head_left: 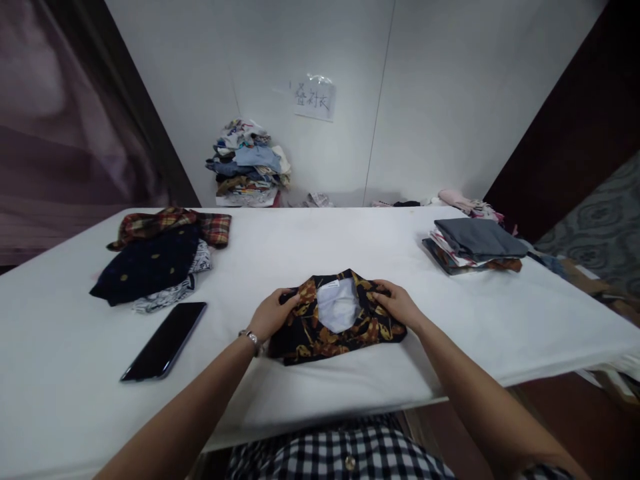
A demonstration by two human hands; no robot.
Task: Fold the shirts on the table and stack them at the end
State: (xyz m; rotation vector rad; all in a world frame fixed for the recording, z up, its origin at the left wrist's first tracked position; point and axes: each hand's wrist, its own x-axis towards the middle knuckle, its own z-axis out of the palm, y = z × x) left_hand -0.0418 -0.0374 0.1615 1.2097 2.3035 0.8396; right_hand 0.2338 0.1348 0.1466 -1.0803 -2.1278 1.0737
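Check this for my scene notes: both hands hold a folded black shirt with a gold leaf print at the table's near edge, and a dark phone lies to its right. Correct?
Not quite. In the head view the dark phone lies to the left of the folded black shirt with a gold leaf print, not the right. The rest stands: the left hand and right hand both hold it near the white table edge.

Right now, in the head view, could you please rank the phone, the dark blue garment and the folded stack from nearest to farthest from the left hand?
From the left hand:
1. Phone, just to its left, near the table's front edge.
2. Dark blue garment, farther left and back.
3. Folded stack, far right, past the right hand.
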